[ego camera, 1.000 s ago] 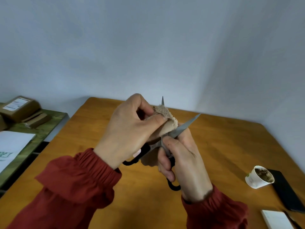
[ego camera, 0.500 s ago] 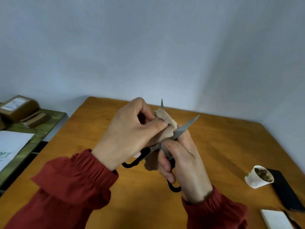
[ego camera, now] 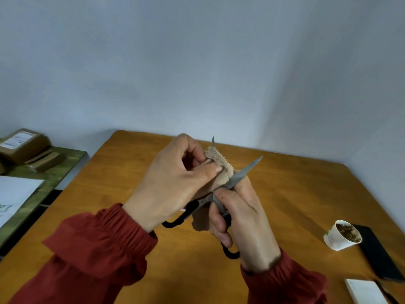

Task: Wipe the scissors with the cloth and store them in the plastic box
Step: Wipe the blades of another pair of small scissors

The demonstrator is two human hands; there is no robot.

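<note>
Black-handled scissors point(ego camera: 247, 170) are held spread apart above the wooden table point(ego camera: 295, 194), one blade pointing up and the other to the right. My right hand point(ego camera: 243, 218) grips them at the pivot and lower handle. My left hand point(ego camera: 175, 183) pinches a beige cloth point(ego camera: 219, 161) round the upright blade, whose tip shows above the cloth. A tail of the cloth hangs below the hands. The plastic box is not in view.
A white paper cup point(ego camera: 340, 236) with brown dregs lies tilted at the right, beside a black phone-like slab point(ego camera: 381, 253). A white notepad point(ego camera: 363, 291) sits at the bottom right. A green side table point(ego camera: 54, 172) at the left carries cardboard parcels point(ego camera: 22, 144) and a paper sheet.
My left hand has slid the cloth slightly along the upright blade; both hands and the scissors otherwise keep the same pose.
</note>
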